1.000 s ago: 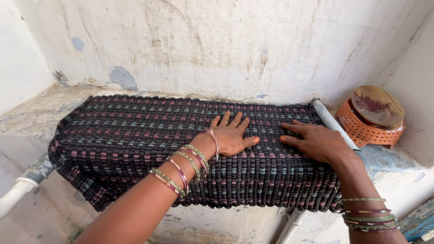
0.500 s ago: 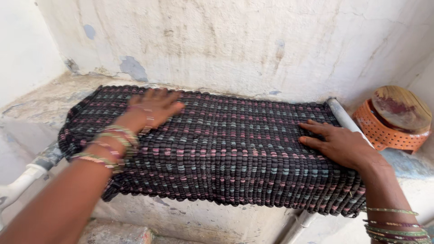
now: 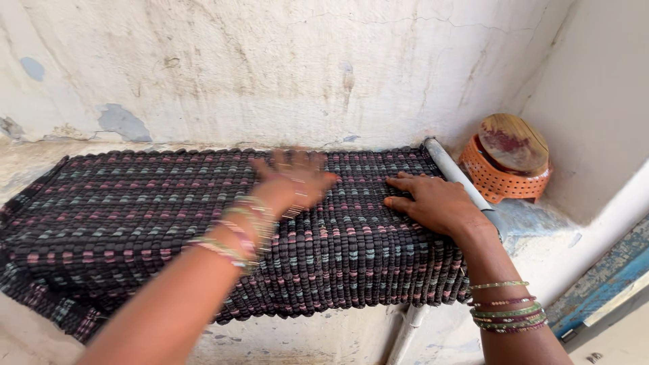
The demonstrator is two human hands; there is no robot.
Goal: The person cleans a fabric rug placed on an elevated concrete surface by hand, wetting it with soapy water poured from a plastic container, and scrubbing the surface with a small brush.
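The dark woven mat with pink and grey flecks point(image 3: 169, 223) lies draped over the ledge, long axis running left to right, directly beneath both flat, open-fingered palms, the blurred left hand point(image 3: 294, 181) near mid-mat, the right hand point(image 3: 433, 203) near its right end, gripping nothing

The left hand point(image 3: 294, 181) lies flat, palm down, fingers spread and blurred, bangles at its wrist. Just beside it, the right hand point(image 3: 433, 203) presses flat, fingers pointing left, wrist bangled.
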